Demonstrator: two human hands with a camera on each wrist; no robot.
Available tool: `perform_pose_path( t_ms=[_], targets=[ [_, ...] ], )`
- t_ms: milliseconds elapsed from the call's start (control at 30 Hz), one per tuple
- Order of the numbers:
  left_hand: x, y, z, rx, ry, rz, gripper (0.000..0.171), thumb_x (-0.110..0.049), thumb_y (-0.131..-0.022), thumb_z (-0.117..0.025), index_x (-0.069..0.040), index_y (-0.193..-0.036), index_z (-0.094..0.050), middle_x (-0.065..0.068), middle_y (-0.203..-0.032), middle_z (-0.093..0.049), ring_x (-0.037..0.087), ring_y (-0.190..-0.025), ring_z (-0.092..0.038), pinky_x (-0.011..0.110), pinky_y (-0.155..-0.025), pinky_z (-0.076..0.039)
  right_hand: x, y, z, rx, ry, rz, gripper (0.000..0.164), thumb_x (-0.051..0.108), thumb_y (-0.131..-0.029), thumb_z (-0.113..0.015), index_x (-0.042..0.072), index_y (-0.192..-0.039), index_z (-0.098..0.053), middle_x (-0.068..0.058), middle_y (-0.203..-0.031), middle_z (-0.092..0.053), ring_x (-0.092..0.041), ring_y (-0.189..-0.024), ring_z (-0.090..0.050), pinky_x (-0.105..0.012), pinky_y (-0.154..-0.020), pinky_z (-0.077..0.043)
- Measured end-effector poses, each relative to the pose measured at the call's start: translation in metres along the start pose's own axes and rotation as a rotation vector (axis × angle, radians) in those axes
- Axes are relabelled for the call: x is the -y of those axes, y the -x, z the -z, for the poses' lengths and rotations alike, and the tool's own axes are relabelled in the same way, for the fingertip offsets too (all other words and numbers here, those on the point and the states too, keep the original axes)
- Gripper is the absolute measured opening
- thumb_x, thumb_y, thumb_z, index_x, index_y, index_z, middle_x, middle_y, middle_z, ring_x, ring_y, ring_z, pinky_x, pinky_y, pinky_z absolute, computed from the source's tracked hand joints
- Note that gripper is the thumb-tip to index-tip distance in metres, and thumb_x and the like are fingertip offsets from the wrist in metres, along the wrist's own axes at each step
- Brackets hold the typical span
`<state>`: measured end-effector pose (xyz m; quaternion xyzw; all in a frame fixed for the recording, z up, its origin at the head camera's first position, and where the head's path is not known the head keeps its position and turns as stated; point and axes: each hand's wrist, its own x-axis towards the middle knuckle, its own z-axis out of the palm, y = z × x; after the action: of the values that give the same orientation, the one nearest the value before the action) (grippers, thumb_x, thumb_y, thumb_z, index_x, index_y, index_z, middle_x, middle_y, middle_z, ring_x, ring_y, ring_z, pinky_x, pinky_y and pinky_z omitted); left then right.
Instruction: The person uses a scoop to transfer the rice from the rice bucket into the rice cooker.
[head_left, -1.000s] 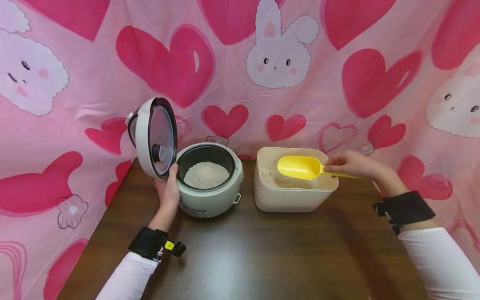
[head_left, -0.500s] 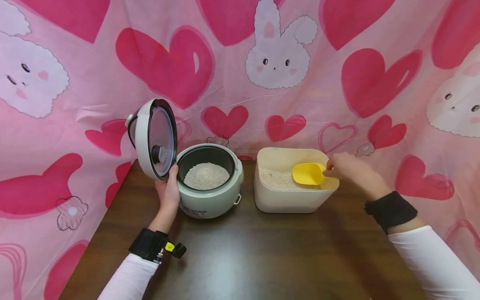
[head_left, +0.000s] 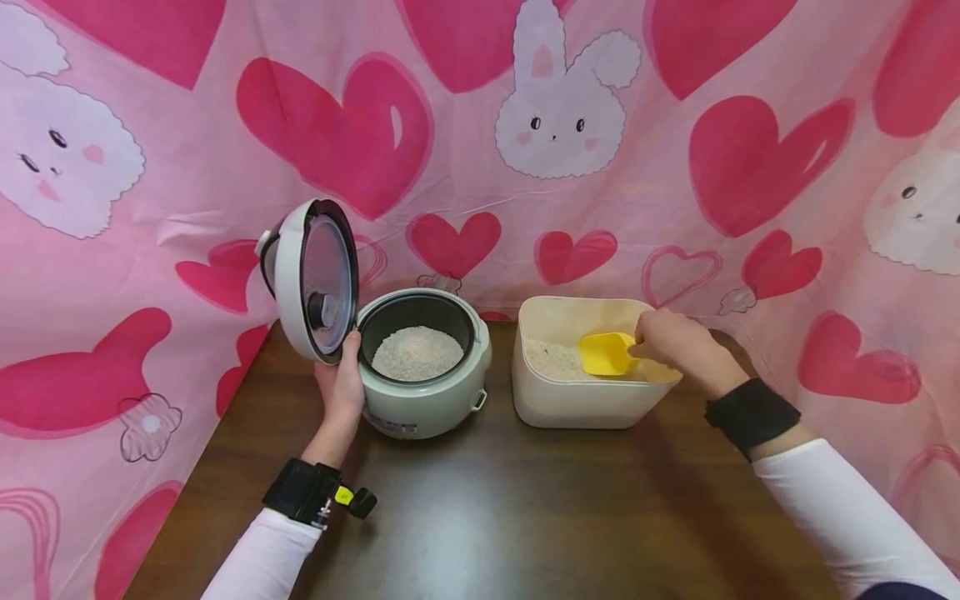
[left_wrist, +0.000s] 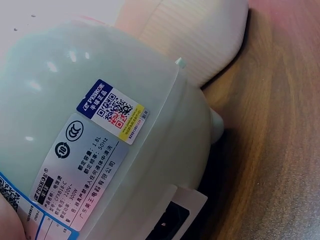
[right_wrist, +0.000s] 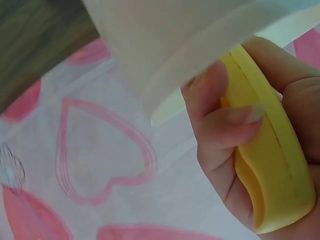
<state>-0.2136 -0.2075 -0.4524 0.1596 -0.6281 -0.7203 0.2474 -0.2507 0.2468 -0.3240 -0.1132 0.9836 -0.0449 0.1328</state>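
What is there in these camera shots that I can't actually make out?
Yellow scoop: right wrist view, front end hidden behind the bin.
Its handle: head view, mostly covered by the right hand.
Left hand: left wrist view, mostly cut off by the left edge.
Pot: head view, floor hidden under rice.

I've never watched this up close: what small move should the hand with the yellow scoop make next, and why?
Probably the right hand should nudge the yellow scoop a little farther into the rice to fill it: the hand grips its handle, and the scoop's bowl is inside the cream bin, with loose rice right beside it.
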Motion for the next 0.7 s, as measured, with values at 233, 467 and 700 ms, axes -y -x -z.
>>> perform_pose_path(
  t_ms=[233, 467, 700],
  targets=[
    [-0.003, 0.001, -0.001, 0.007, 0.002, 0.005, 0.055, -0.032, -0.102, -0.062, -0.008, -0.150, -0.050, 0.009, -0.150, -0.056, 0.020, -0.137, -0.048, 0.038, -0.122, -0.031, 0.000, -0.008, -0.004, 0.051, -0.158, 0.043, 0.025, 0.025, -0.096, -0.073, 0.001, -0.098, -0.079, -0.005, -0.068, -0.062, -0.022, -0.049, -0.055, -0.031, -0.050, -0.054],
    [-0.004, 0.001, -0.002, 0.012, -0.005, 0.006, 0.055, -0.032, -0.102, -0.061, -0.008, -0.150, -0.049, 0.009, -0.151, -0.055, 0.021, -0.139, -0.047, 0.039, -0.123, -0.030, -0.001, -0.015, -0.008, 0.093, -0.237, 0.045, 0.026, 0.028, -0.097, -0.072, 0.003, -0.094, -0.080, 0.000, -0.061, -0.049, -0.019, -0.048, -0.053, -0.029, -0.050, -0.050],
    [-0.003, 0.000, -0.002, 0.002, 0.013, 0.011, 0.055, -0.031, -0.102, -0.062, -0.009, -0.151, -0.049, 0.009, -0.152, -0.054, 0.021, -0.139, -0.047, 0.037, -0.123, -0.030, -0.004, -0.021, -0.012, 0.099, -0.298, 0.082, 0.030, 0.033, -0.098, -0.071, 0.006, -0.086, -0.080, 0.002, -0.056, -0.049, -0.019, -0.048, -0.052, -0.029, -0.050, -0.046]
  ],
)
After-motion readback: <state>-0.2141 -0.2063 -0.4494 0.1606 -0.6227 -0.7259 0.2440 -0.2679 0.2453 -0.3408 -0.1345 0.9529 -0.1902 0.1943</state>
